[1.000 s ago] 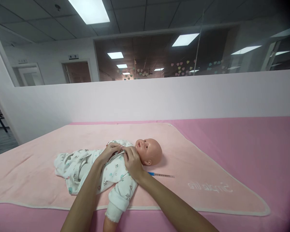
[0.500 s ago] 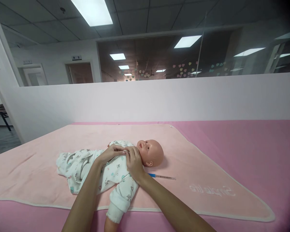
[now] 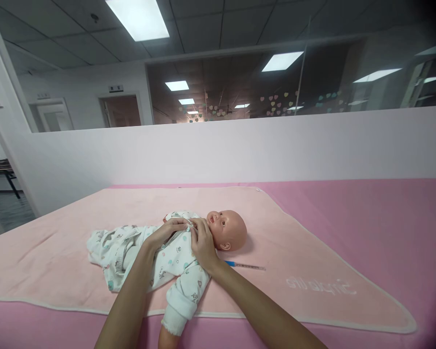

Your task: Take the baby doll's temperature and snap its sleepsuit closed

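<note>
A baby doll (image 3: 229, 229) lies on its back on a pale pink blanket (image 3: 312, 252), head to the right. It wears a white patterned romper (image 3: 167, 264). My left hand (image 3: 167, 231) and my right hand (image 3: 202, 242) meet at the doll's chest just below the chin, fingers curled and pinching the romper's collar edge. One sleeved doll arm (image 3: 179, 303) reaches toward the blanket's near edge. A thin thermometer with a blue end (image 3: 244, 265) lies on the blanket beside my right wrist.
The blanket covers a darker pink table surface (image 3: 385, 218). A low white partition wall (image 3: 240, 145) runs behind it, with glass above. An open floor area with a dark table (image 3: 0, 174) shows at far left.
Both hands stay at the doll's collar; the fingers shifted only slightly. The view drifted a little, so everything sits slightly more to the right.
</note>
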`<state>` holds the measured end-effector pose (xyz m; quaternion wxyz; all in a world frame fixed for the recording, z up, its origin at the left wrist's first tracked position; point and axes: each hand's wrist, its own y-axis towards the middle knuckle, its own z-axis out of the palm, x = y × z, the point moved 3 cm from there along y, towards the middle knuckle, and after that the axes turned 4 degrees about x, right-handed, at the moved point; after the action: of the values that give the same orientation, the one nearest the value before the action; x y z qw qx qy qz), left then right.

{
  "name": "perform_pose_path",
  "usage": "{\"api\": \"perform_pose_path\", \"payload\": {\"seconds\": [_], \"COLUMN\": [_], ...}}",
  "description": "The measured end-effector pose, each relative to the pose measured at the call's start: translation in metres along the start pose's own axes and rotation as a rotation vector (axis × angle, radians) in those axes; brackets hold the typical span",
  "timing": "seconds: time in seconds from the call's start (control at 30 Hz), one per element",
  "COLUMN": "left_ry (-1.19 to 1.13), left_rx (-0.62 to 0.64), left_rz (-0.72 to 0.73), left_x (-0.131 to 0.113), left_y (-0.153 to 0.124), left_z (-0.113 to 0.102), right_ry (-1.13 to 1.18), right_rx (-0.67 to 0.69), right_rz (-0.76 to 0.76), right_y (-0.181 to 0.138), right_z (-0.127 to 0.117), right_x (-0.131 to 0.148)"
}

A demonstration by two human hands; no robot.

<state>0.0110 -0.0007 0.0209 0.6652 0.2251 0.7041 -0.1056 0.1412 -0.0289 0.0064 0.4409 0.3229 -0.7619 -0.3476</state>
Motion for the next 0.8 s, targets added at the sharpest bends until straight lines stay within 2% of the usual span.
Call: {"api": "perform_pose_path", "payload": {"seconds": [0.27, 0.43, 0.57, 0.8], "left_ry": [-0.016, -0.013, 0.01, -0.017], "left_rx": [0.003, 0.005, -0.009, -0.012], "left_rz": [0.059, 0.123, 0.105, 0.088], "left_x": [0.001, 0.005, 0.009, 0.007], "left_y": [0.0, 0.002, 0.003, 0.0], "left_z": [-0.001, -0.004, -0.008, -0.006], "right_ry": [0.0, -0.027, -0.038, 0.022], "right_rx": [0.033, -0.009, -0.043, 0.008], "right_rz": [0.027, 0.035, 0.024, 0.025], "right_y": [0.0, -0.002, -0.003, -0.002], "right_z": [0.002, 0.003, 0.003, 0.0], "right_x": [-0.001, -0.003, -0.002, 0.001]}}
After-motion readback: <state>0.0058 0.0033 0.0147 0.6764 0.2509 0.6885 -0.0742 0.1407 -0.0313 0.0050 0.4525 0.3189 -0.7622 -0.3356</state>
